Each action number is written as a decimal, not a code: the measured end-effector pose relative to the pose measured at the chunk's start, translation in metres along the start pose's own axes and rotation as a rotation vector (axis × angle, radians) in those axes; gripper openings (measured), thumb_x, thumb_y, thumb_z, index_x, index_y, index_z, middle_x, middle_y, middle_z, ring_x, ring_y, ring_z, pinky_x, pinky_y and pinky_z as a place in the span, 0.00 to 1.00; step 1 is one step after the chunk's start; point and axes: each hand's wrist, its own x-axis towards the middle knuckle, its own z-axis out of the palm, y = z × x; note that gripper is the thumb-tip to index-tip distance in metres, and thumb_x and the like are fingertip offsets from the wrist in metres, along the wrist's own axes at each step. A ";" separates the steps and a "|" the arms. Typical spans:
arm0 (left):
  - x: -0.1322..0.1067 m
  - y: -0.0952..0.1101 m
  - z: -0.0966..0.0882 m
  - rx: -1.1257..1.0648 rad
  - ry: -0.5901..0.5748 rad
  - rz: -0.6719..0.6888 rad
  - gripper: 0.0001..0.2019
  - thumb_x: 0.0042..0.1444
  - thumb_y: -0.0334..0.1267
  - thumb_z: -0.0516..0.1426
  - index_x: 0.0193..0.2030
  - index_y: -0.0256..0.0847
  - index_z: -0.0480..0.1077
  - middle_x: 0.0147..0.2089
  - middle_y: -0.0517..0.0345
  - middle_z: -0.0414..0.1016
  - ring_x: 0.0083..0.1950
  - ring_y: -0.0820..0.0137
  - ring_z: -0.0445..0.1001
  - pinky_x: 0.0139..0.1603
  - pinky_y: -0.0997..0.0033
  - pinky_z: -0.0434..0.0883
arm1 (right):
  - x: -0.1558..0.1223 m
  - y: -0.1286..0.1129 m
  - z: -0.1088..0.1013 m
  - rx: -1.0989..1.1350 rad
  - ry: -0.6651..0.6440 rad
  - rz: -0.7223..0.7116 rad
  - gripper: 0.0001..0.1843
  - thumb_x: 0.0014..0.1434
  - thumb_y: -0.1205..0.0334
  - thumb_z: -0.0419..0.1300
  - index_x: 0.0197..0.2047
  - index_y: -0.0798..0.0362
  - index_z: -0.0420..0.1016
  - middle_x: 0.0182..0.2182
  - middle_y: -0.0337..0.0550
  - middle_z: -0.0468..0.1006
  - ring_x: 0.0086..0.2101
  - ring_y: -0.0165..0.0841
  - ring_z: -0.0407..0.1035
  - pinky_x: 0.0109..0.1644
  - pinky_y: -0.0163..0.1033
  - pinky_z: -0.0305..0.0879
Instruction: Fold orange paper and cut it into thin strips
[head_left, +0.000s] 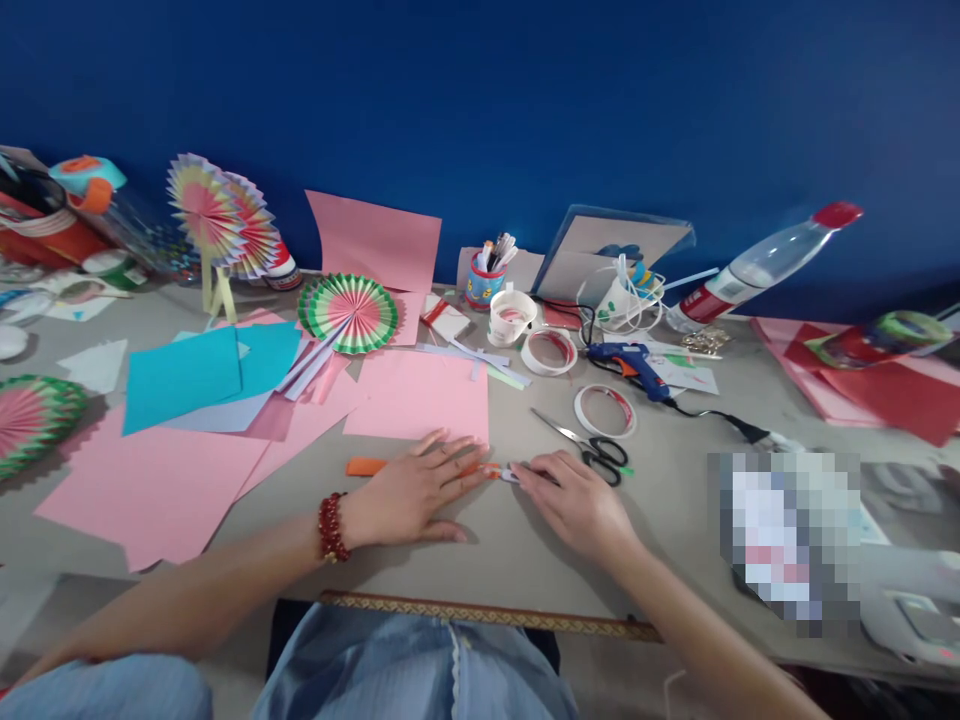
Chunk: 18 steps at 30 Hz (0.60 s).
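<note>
My left hand (416, 490) lies flat, fingers spread and clasping nothing, over an orange strip (366, 467) on the table (480, 570); my right hand (574, 497) has its fingertips drawn together on a small pale piece (510, 475) by the strip's right end, though I cannot tell what it is. To work this well, I'd press evenly with the left fingers so the strip cannot skew, and use the right fingertips lightly, in line with it. The strip's long axis runs left to right, roughly along the table's near edge, one end pointing left past my hand, the other toward my right fingers. Just beyond lies a pink sheet (420, 395); scissors (586, 443) rest beyond my right hand.
</note>
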 end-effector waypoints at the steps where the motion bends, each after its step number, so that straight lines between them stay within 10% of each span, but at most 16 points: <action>1: 0.000 0.000 0.000 0.000 0.001 -0.003 0.41 0.68 0.65 0.43 0.78 0.42 0.42 0.78 0.50 0.43 0.78 0.58 0.42 0.76 0.50 0.34 | 0.001 0.000 0.000 -0.004 0.001 -0.002 0.14 0.71 0.68 0.52 0.52 0.56 0.77 0.37 0.47 0.78 0.38 0.36 0.69 0.43 0.40 0.68; 18: 0.000 -0.001 0.003 -0.010 0.049 0.005 0.41 0.68 0.65 0.44 0.78 0.42 0.42 0.78 0.48 0.46 0.78 0.57 0.45 0.76 0.48 0.40 | -0.002 -0.005 0.000 -0.018 0.012 -0.011 0.14 0.72 0.67 0.50 0.51 0.57 0.77 0.36 0.47 0.78 0.37 0.36 0.69 0.42 0.39 0.68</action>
